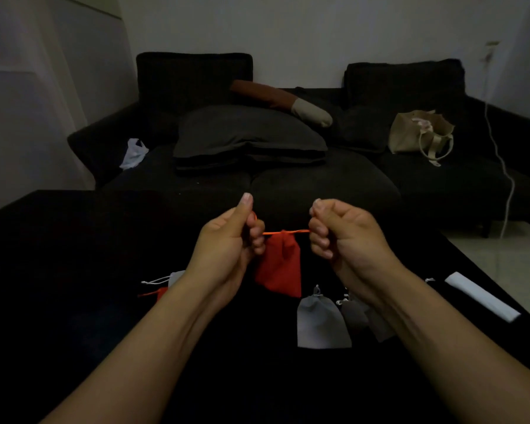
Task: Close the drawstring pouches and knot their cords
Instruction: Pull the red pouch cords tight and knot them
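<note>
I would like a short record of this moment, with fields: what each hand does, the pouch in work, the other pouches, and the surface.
left hand: left hand grips one end of the orange cord
right hand: right hand grips the other end, pulling it sideways
pouch in work: red pouch hangs from the taut cord, mouth gathered shut
other pouches: light grey pouch and darker grey pouch lie below the right wrist; a pale pouch and an orange one lie beside the left forearm
surface: black table
knot: cannot tell if tied

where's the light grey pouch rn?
Head view, lower centre-right: the light grey pouch lies on the black table, below the red pouch, left of the right forearm.
</note>
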Motion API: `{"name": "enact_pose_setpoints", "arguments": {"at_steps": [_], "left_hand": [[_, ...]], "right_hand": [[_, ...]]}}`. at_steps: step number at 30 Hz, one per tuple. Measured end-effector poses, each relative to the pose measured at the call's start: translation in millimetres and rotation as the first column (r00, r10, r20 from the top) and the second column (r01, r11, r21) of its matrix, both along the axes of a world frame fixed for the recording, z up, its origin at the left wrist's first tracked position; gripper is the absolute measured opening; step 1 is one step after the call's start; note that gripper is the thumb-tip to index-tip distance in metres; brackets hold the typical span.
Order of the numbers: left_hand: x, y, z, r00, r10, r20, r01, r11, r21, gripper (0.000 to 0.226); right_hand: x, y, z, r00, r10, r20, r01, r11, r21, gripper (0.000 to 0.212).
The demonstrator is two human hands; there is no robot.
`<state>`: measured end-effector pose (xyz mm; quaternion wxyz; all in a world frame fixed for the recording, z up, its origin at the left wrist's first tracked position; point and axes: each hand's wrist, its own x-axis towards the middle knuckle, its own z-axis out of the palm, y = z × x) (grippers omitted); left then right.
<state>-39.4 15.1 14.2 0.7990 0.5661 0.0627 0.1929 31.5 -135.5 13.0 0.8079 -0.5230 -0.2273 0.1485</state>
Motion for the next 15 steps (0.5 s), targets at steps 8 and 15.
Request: {"name": "enact_pose_setpoints", "arguments": {"at_steps": [8, 15], "left_hand": [[-10, 3, -7, 0.999, -0.021, -0.041, 0.033, 0.940, 0.339, 0.023], [-13, 18, -17, 0.969, 0.004, -0.248, 0.203, 0.565, 0.800, 0.011]], "right_hand": [[1, -18, -12, 0.699, 0.264, 0.665, 0.387, 0.642, -0.662, 0.020], [-1, -14, -14, 0.741, 0.264, 0.617, 0.349, 0.634, -0.690, 0.013]]}}
